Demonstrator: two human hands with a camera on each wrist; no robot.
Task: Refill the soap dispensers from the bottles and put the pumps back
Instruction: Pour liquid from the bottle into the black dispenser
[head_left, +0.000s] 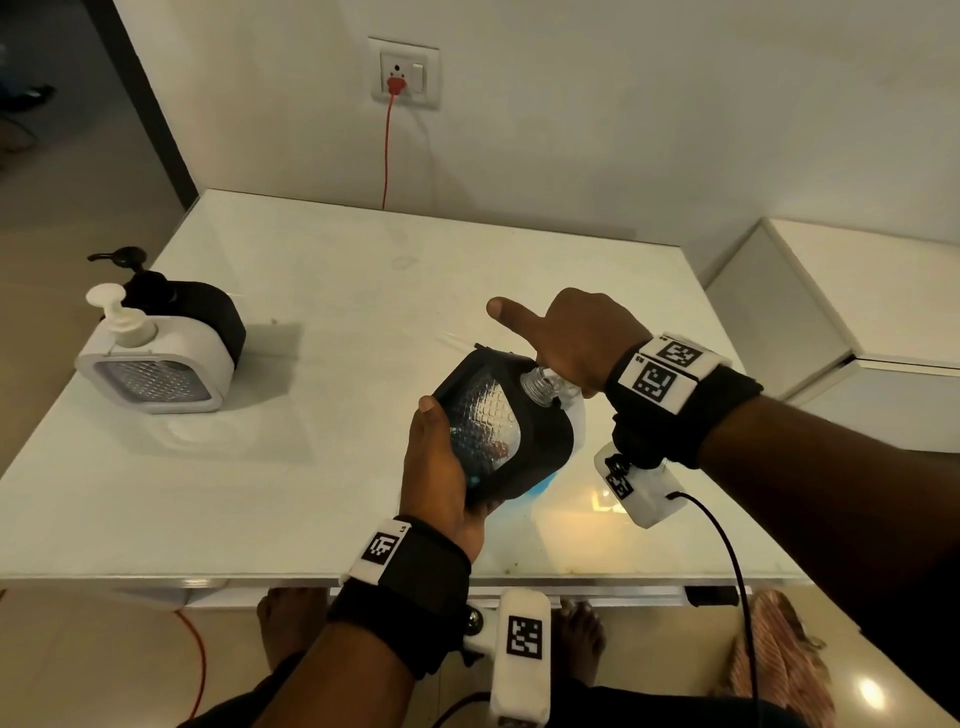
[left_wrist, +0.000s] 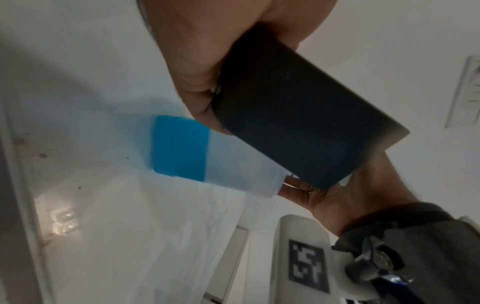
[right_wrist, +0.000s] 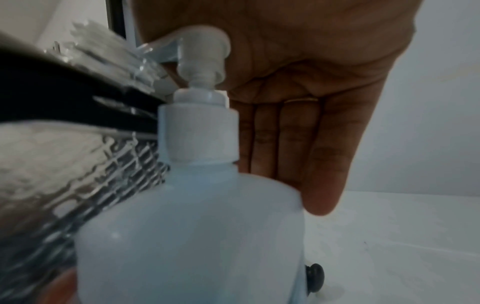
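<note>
Over the white bench (head_left: 322, 322), head view: left hand (head_left: 439, 467) grasps a black dispenser (head_left: 498, 431) from below, fingers wrapped round its lower end, thumb on the clear patterned front. Dispenser is lifted and tilted, its clear open neck (head_left: 537, 387) pointing toward the right hand (head_left: 576, 338). Right hand sits at the neck, index finger stuck out straight, other fingers curled down over something there; what exactly they hold is hidden in this view. A pale bottle with blue liquid (head_left: 545, 486) peeks out behind the dispenser. Far left of the bench: a white dispenser (head_left: 156, 369) with its white pump on, and touching behind it another black dispenser (head_left: 208, 322) with a black pump on. Red cable (head_left: 387, 150) hangs from the wall socket.

Left wrist view: left hand (left_wrist: 207, 61) clenched round the dark dispenser body (left_wrist: 298, 115); bottle (left_wrist: 207, 154) lies tilted behind it, blue liquid pooled at one end.

Right wrist view: bottle (right_wrist: 192, 236) fills the frame, white pump (right_wrist: 200, 86) on its neck. Right hand (right_wrist: 311, 72) has the pump head against the palm, fingers (right_wrist: 293, 139) hanging straight down behind the collar. Dispenser (right_wrist: 64, 164) just beside the bottle at left.
</note>
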